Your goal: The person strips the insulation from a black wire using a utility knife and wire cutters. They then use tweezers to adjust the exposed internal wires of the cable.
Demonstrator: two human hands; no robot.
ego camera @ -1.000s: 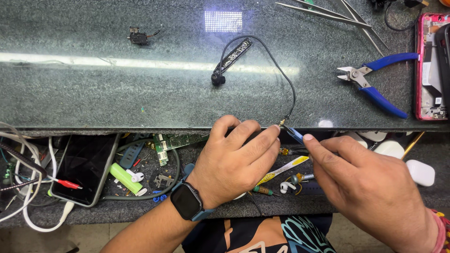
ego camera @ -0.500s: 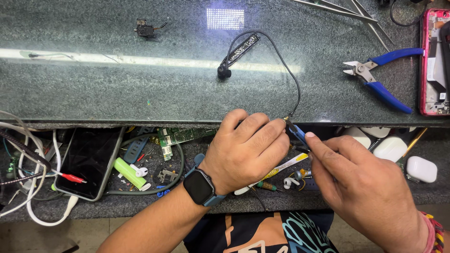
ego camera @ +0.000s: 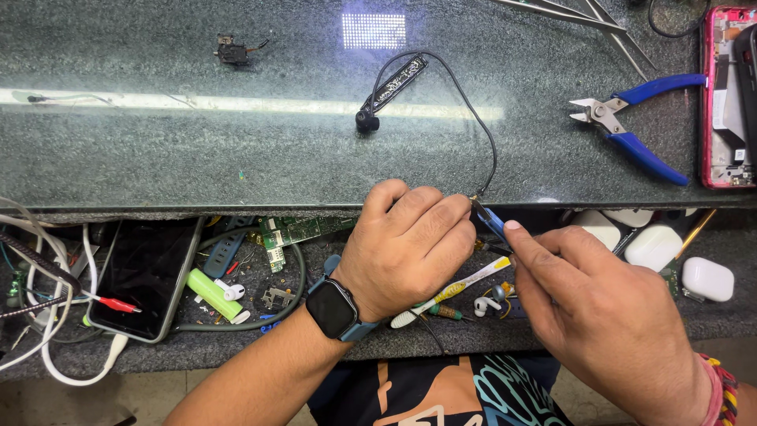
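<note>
Left hand point(ego camera: 406, 248) fingers curled closed over the thin black earphone cable point(ego camera: 482, 134) end at the dark stone table point(ego camera: 158, 158) edge, six o'clock; right hand point(ego camera: 607, 315) fingers pinch a blue-tipped tool point(ego camera: 490, 221) touching it.

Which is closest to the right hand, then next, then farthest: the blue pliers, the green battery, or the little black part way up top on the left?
From the right hand:
1. Blue pliers, up on the counter, right side.
2. Green battery, lower shelf, left of the left hand.
3. Little black part, far top left of the counter.
</note>
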